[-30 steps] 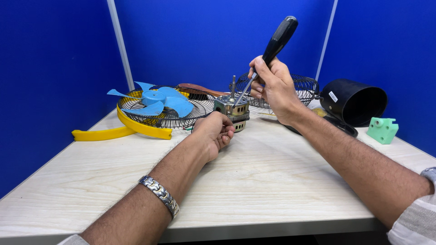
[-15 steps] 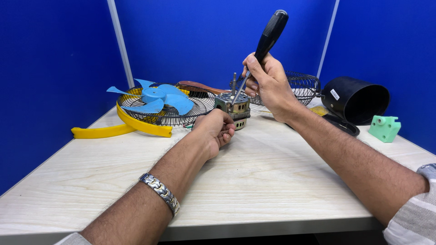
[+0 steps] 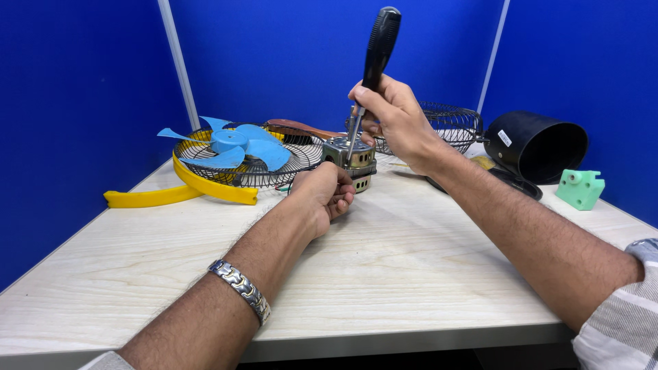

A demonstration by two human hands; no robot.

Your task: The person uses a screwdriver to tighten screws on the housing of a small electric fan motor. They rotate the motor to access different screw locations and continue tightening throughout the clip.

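The right hand (image 3: pixel 394 116) holds a screwdriver (image 3: pixel 373 65) with a black handle, and its fingers are wrapped tightly around the lower part of this handle. The screwdriver stands almost upright, leaning only a little to the right at the top, and its metal shaft goes down to the top of a small fan motor (image 3: pixel 351 161). The exact place where the tip meets the motor is too small to see clearly.

The motor is a round metal body, grey and brass in colour, and it stands on the pale wooden table (image 3: pixel 384 274), near the middle and toward the back. The left hand (image 3: pixel 323 195) rests on the table just in front of the motor, on its left side, with the fingers curled together and touching the lower part of the motor (whether they truly clamp it or only steady it, I cannot tell). A metal bracelet (image 3: pixel 240 291) is on the left wrist.

To the left of the motor lies a wire fan guard (image 3: pixel 288 161) with a yellow rim, and a blue fan blade (image 3: pixel 236 144) lies inside it. A curved yellow strip (image 3: pixel 140 199) lies beside it. Behind the right hand is a second wire guard (image 3: pixel 449 127). At the right side there is a black cylindrical housing (image 3: pixel 538 147) lying on its side and a small green plastic block (image 3: pixel 581 188), well apart from the motor.
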